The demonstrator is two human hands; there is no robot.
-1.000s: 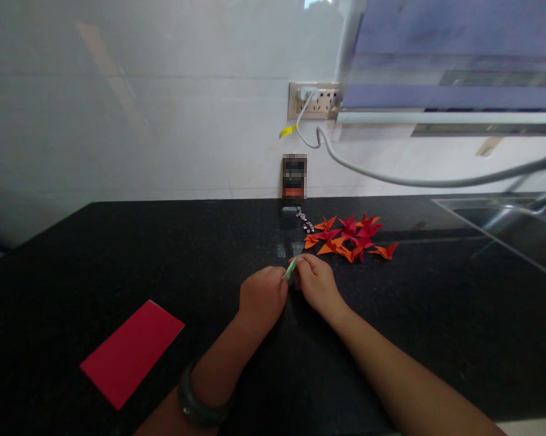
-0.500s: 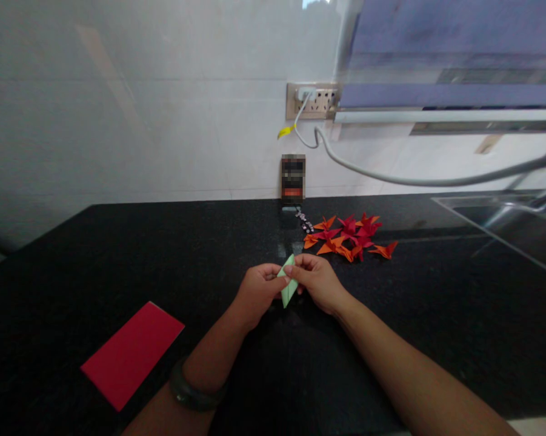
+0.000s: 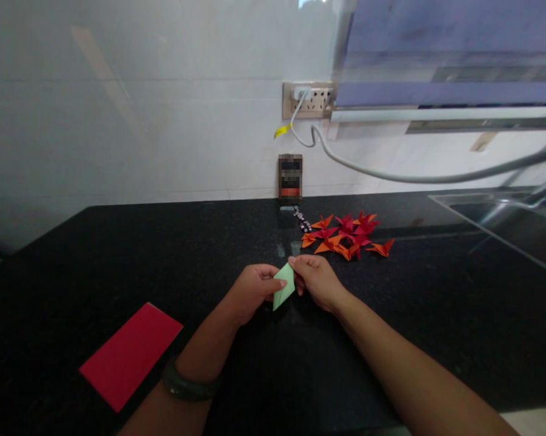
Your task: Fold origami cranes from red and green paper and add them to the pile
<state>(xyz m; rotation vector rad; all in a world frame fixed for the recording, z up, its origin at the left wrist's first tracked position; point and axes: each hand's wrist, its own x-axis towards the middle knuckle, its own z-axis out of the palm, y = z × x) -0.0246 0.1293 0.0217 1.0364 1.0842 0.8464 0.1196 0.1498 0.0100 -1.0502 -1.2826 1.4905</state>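
Our left hand (image 3: pixel 249 290) and right hand (image 3: pixel 316 280) meet over the middle of the black stone tabletop (image 3: pixel 118 254), holding a small pale green folded paper piece (image 3: pixel 283 287) between them. The left fingers are closed on its left edge. The right thumb and forefinger pinch its far tip.

A second ago the paper showed only as a thin sliver, edge-on between two knuckles-up fists. Now it is turned so that its broad, pointed face looks up at us, and the left hand has rolled open around it. We judge that the pressing of a crease is over and the piece is held up for a look or a fresh grip.

The heap of orange and red folded paper shapes (image 3: pixel 345 236) lies to the far right, well apart. The flat red paper sheet (image 3: pixel 131 354) lies near left, untouched.
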